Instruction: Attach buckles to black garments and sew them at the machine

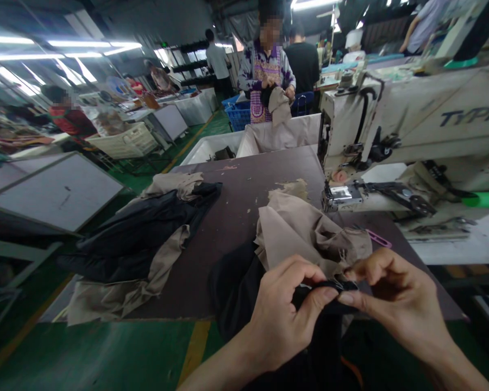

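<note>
My left hand (287, 304) pinches the edge of a black and beige cloth piece (297, 225) between thumb and fingers. Close beside it, my right hand (395, 288) grips the same dark edge, thumb tips almost meeting. Beige fabric lies bunched on the table beyond my hands, while the black part hangs over the front edge. A pink-handled tool (378, 238), perhaps thread snips, rests by the cloth, just past my right hand. What garment the cloth belongs to, I cannot tell.
A sewing machine (424, 119) stands at the right of the brown table (244, 179). More black and beige cloth (126, 239) lies at the left. Past the far edge are white bins (212, 142) and a co-worker (267, 70) holding beige cloth.
</note>
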Action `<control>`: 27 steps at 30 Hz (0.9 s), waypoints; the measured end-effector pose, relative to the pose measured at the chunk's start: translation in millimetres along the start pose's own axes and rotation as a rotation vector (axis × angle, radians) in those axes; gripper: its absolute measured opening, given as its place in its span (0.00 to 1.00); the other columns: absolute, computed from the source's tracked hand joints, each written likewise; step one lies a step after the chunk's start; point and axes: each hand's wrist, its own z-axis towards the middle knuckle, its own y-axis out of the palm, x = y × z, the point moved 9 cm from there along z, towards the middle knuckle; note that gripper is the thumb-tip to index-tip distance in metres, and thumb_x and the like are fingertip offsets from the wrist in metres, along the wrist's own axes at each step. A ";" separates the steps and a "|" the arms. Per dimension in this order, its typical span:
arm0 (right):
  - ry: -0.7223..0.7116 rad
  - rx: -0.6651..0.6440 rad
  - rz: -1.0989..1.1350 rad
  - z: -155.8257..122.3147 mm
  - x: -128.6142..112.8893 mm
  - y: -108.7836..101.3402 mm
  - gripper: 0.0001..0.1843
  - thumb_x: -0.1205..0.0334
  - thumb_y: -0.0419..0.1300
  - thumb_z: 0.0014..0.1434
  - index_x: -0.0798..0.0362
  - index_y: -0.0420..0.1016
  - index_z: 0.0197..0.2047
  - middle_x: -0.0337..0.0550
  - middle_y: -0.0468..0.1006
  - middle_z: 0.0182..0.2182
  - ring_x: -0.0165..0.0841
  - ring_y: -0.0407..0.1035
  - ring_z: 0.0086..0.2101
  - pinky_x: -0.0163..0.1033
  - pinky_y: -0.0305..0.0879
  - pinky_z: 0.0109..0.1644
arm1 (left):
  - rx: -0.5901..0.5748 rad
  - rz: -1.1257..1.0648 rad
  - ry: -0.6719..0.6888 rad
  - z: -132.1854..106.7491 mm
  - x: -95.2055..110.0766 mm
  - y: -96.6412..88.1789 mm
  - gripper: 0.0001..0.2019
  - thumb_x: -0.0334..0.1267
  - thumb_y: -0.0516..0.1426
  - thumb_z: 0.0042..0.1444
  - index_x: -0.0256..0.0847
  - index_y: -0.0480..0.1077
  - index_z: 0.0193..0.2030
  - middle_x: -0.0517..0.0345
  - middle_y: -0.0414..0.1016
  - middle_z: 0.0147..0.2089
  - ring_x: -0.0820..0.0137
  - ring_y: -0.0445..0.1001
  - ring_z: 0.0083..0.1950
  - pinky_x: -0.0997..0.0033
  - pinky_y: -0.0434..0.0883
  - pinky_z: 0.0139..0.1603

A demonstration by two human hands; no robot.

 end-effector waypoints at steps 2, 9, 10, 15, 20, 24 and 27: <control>0.011 0.010 0.003 0.2 2.4 0.7 0.22 0.70 0.75 0.45 0.51 0.61 0.28 0.33 0.78 0.29 0.26 0.73 0.30 0.26 0.71 0.35 | -0.005 0.040 0.028 1.1 2.5 -1.3 0.04 0.32 0.58 0.59 0.37 0.67 0.35 0.57 0.70 0.33 0.73 0.70 0.36 0.74 0.66 0.37; 0.003 0.034 0.010 2.0 1.6 -0.2 0.25 0.72 0.74 0.44 0.51 0.58 0.27 0.35 0.79 0.29 0.27 0.73 0.29 0.28 0.72 0.35 | -0.019 0.308 0.349 0.5 29.5 -4.8 0.12 0.25 0.57 0.58 0.39 0.69 0.48 0.55 0.71 0.39 0.72 0.70 0.40 0.73 0.68 0.41; 0.000 0.040 0.009 2.1 0.9 -0.9 0.25 0.72 0.74 0.44 0.51 0.58 0.27 0.35 0.79 0.29 0.27 0.73 0.29 0.28 0.72 0.34 | -0.027 0.374 0.393 0.0 34.8 -4.6 0.12 0.24 0.56 0.58 0.40 0.70 0.47 0.54 0.71 0.40 0.71 0.69 0.41 0.72 0.68 0.41; -0.009 0.065 -0.027 3.8 -0.7 -2.0 0.25 0.71 0.75 0.43 0.52 0.59 0.26 0.35 0.79 0.28 0.26 0.73 0.28 0.26 0.71 0.33 | -0.090 0.569 0.500 0.6 52.2 -3.0 0.10 0.26 0.52 0.61 0.36 0.72 0.45 0.52 0.72 0.39 0.69 0.68 0.42 0.69 0.70 0.43; 0.012 0.086 -0.024 4.5 1.7 -4.3 0.26 0.70 0.76 0.41 0.52 0.59 0.25 0.35 0.80 0.26 0.27 0.72 0.25 0.27 0.72 0.31 | -0.051 0.687 0.744 -11.7 60.0 -0.7 0.09 0.30 0.58 0.58 0.35 0.74 0.45 0.55 0.75 0.38 0.68 0.69 0.41 0.68 0.68 0.38; 0.022 0.100 -0.020 2.8 4.3 -8.1 0.27 0.71 0.77 0.39 0.52 0.59 0.24 0.35 0.80 0.26 0.27 0.73 0.25 0.27 0.72 0.30 | -0.058 0.658 0.778 -13.6 55.6 1.5 0.09 0.30 0.56 0.60 0.33 0.73 0.47 0.54 0.77 0.40 0.68 0.69 0.41 0.67 0.68 0.40; 0.030 0.089 -0.014 2.5 7.1 -7.1 0.27 0.71 0.76 0.40 0.52 0.58 0.24 0.34 0.80 0.26 0.26 0.73 0.25 0.26 0.72 0.30 | -0.121 0.519 0.521 4.3 45.6 -2.2 0.06 0.29 0.54 0.62 0.35 0.72 0.43 0.55 0.75 0.37 0.69 0.68 0.40 0.67 0.68 0.41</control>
